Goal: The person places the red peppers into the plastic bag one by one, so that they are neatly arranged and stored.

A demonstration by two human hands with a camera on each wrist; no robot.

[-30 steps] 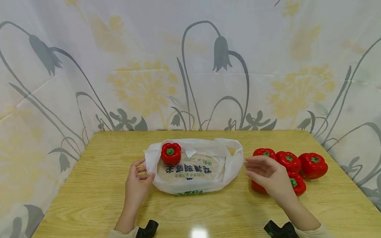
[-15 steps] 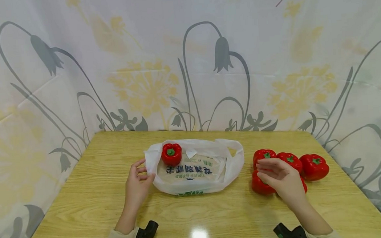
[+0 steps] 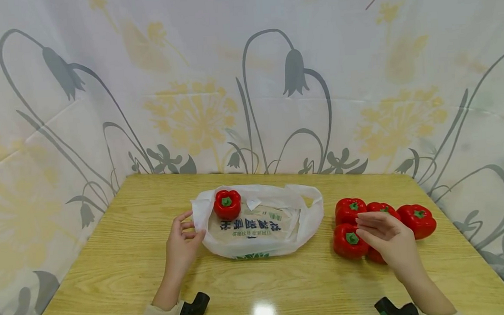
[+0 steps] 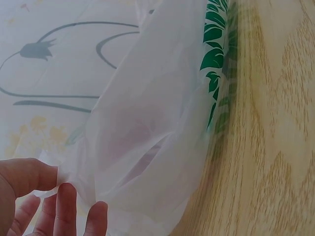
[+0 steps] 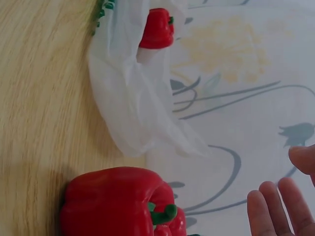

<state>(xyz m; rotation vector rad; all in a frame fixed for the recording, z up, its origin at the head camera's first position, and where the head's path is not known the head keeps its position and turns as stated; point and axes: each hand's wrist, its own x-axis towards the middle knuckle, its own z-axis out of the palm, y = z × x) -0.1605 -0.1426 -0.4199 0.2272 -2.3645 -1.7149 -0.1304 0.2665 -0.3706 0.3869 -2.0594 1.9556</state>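
A white plastic bag [image 3: 262,248] with green print lies on the table, its mouth spread wide. One red bell pepper [image 3: 233,209] sits inside at the left. My left hand [image 3: 182,243] pinches the bag's left edge between thumb and fingers [image 4: 65,209]. Over a cluster of several red bell peppers on the right hovers my right hand [image 3: 391,240], fingers loosely bent and holding nothing. It partly covers peppers behind and below it, while the front-left pepper [image 3: 348,248] shows whole. In the right wrist view, a bell pepper [image 5: 110,199] lies below the bag [image 5: 123,98].
The wooden table [image 3: 242,288] carries the bag near its middle. Behind the back-left pepper [image 3: 343,209] and the far-right pepper [image 3: 421,226] hangs a flower-patterned curtain [image 3: 247,80]. A black wrist mount [image 3: 196,305] sits at the left sleeve.
My right hand has moved right, away from the bag's right side to above the peppers, uncovering the front-left one. My left hand keeps its place at the bag.
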